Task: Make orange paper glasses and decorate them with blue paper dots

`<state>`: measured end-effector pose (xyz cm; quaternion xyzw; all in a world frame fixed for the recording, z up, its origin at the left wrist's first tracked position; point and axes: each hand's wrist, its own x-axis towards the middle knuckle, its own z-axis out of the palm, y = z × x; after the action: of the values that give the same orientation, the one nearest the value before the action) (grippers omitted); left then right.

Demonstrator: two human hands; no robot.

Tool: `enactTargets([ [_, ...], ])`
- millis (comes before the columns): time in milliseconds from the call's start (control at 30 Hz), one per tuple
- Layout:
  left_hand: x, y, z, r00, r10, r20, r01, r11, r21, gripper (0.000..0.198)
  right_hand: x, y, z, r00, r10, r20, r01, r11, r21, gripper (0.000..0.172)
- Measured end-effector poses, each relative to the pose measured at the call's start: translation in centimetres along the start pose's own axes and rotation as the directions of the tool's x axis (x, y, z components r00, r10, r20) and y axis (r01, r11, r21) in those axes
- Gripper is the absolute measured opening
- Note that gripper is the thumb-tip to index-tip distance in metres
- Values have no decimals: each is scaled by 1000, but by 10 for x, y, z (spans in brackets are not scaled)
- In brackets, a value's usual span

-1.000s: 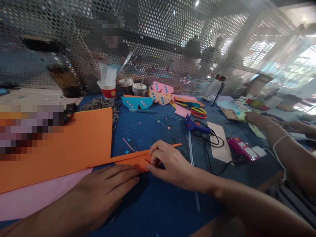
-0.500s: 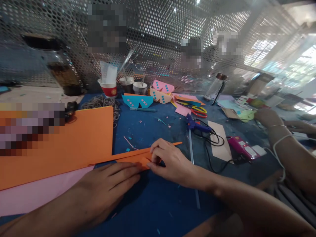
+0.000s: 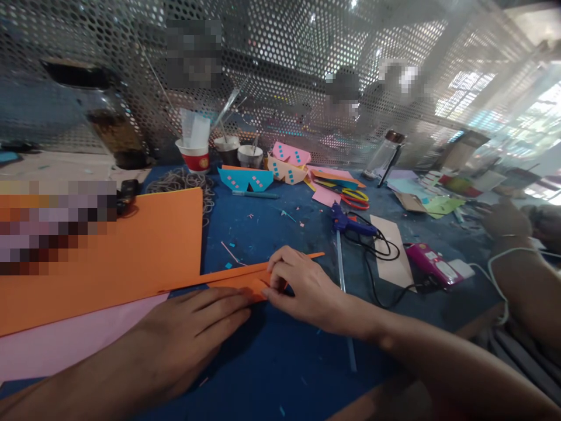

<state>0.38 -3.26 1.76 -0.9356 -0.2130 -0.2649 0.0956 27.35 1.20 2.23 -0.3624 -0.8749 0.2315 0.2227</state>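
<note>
Looks like a co-worker's hand slid right, farther from the green paper. Our orange strip is on the table, right hand pinching it, left hand laid flat on its edge, fingers outstretched.

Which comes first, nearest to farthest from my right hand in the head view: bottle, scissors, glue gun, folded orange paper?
From your right hand:
1. Folded orange paper, touching the hand.
2. Glue gun, beyond the hand, rightward.
3. Scissors, just behind the glue gun.
4. Bottle, farthest back, on the right.
</note>
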Motion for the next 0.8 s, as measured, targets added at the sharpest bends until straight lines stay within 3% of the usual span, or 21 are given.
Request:
enactTargets([
  [800,-7,-1,5,999,2,37,-2,1000,-4,44,1,-2,1,1000,1,1,-1,999,-38,28],
])
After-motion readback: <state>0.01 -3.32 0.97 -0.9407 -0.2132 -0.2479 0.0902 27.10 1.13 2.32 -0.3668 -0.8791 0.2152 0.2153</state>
